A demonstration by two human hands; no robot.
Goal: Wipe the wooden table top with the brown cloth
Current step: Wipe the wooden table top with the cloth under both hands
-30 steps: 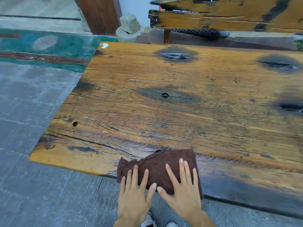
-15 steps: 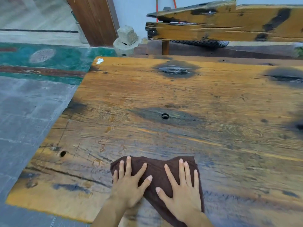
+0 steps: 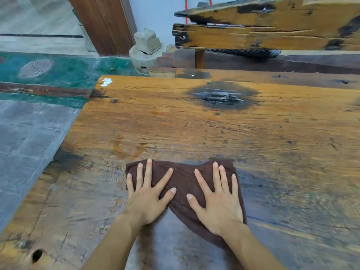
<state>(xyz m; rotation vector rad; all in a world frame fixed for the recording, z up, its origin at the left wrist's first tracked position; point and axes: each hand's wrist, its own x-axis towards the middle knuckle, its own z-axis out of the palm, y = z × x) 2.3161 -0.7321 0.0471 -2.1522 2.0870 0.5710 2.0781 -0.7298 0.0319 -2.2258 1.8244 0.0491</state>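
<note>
The brown cloth lies spread on the worn wooden table top, a little left of the middle of the view. My left hand presses flat on the cloth's left part with its fingers spread. On the right part my right hand presses the same way, and the cloth's rear tip runs under that wrist. The wood behind and to the right of the cloth looks darker and damp.
A dark knot marks the table ahead, a white speck sits at the far left corner, and a hole is near the front left. Grey floor drops off at left. Stacked planks and stone blocks stand beyond.
Both hands have pushed the cloth away from the table's near edge, farther onto the top. The fingers have spread wider and the view has moved forward.
</note>
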